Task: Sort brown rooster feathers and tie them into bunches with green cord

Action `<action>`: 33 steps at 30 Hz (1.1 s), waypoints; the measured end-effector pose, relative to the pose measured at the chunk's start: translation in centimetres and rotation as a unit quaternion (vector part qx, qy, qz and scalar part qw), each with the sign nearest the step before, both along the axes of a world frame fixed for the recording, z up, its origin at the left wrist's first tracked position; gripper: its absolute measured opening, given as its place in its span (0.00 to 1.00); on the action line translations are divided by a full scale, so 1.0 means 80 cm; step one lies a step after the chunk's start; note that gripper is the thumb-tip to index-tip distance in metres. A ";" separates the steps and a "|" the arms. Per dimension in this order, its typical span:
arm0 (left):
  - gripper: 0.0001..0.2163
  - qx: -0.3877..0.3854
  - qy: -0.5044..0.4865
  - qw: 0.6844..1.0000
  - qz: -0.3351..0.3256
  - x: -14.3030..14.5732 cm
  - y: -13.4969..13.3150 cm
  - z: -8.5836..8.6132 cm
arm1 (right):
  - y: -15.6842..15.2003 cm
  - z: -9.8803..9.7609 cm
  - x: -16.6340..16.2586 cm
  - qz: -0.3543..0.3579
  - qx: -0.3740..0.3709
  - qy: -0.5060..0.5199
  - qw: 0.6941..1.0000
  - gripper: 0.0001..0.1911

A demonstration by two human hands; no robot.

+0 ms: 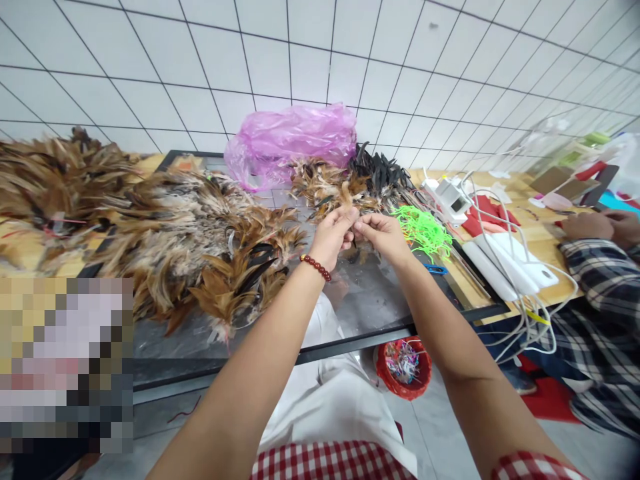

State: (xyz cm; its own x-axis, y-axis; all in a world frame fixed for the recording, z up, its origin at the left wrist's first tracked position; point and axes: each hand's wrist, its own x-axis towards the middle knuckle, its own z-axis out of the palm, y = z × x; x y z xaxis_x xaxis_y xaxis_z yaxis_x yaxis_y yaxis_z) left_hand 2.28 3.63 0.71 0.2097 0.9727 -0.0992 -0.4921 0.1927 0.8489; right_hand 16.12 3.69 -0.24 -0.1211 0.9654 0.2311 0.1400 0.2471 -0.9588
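My left hand (pixel 334 235), with a red bead bracelet on its wrist, and my right hand (pixel 381 233) meet above the glass table top (pixel 367 303). Both are closed in a pinch on a small bunch of brown feathers (pixel 345 200) held between the fingertips. Just beyond my fingers lies a loose heap of brown and black feathers (pixel 350 180). A tangle of bright green string (pixel 424 230) rests right of my right hand. Big piles of bundled brown feathers (pixel 200 240) cover the table to my left.
A pink plastic bag (pixel 295 140) sits behind the feathers by the tiled wall. White power strips and cables (pixel 505 263) lie at the right. Another person's hand and plaid sleeve (pixel 595 247) rest on the wooden table. A red basket (pixel 404 368) stands on the floor below.
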 end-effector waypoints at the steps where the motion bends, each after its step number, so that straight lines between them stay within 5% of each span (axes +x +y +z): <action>1: 0.14 0.002 0.011 1.000 0.009 0.002 0.000 -0.002 | 0.001 -0.001 0.000 -0.016 0.003 0.007 1.000 0.21; 6: 0.06 -0.027 -0.007 0.995 0.095 0.005 0.003 -0.002 | 0.003 -0.003 0.001 -0.030 0.008 0.001 1.000 0.20; 10: 0.04 -0.061 -0.075 0.990 0.100 0.001 0.004 0.005 | 0.006 -0.002 0.004 -0.049 -0.017 0.003 0.999 0.19; 16: 0.03 -0.115 -0.035 0.987 0.107 0.003 0.002 0.001 | 0.006 -0.002 0.004 -0.080 0.003 0.004 0.997 0.21; 25: 0.04 -0.066 0.010 0.995 0.079 0.004 0.004 -0.008 | -0.002 0.005 0.001 0.086 -0.169 0.028 0.981 0.21; 33: 0.07 -0.034 0.038 0.995 0.087 0.015 -0.003 -0.010 | -0.001 0.006 -0.004 -0.026 -0.065 0.032 0.997 0.22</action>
State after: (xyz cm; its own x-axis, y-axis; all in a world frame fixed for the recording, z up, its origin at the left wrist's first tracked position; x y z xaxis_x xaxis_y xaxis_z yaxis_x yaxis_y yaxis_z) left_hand 3.45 3.37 -0.11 0.0277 0.9842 -0.1751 -0.4587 0.1682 0.8725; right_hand 15.82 3.57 0.20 -0.0598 0.9922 0.1090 0.0871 0.1140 -0.9897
